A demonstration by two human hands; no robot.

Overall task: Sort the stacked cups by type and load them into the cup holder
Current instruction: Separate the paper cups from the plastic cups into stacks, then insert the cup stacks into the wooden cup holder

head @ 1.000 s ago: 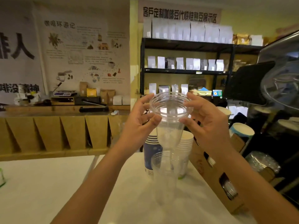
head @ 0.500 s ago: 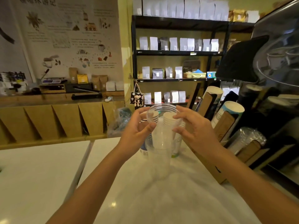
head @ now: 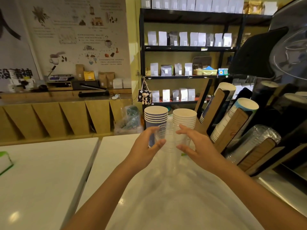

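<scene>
A stack of clear plastic cups (head: pixel 169 146) stands on the white table (head: pixel 166 205) in front of me. My left hand (head: pixel 147 147) grips its upper part from the left, thumb in front. My right hand (head: pixel 198 146) touches it from the right with thumb and fingertips, fingers spread. Just behind stand a stack of blue paper cups (head: pixel 155 115) and a stack of white paper cups (head: pixel 184 117). The cardboard cup holder (head: pixel 231 128) slants at the right, holding paper cup stacks (head: pixel 239 112) and clear cups (head: pixel 256 138).
A dark machine (head: pixel 282 67) rises behind the holder at the right. A second white table (head: pixel 41 171) joins on the left, with a green-edged object (head: pixel 5 161) at its left edge. A black shelf of bags (head: pixel 187 47) and a wooden counter (head: pixel 66 117) stand behind.
Both hands have come down with the clear cup from chest height and set it into the clear stack on the table. My view has tilted downward.
</scene>
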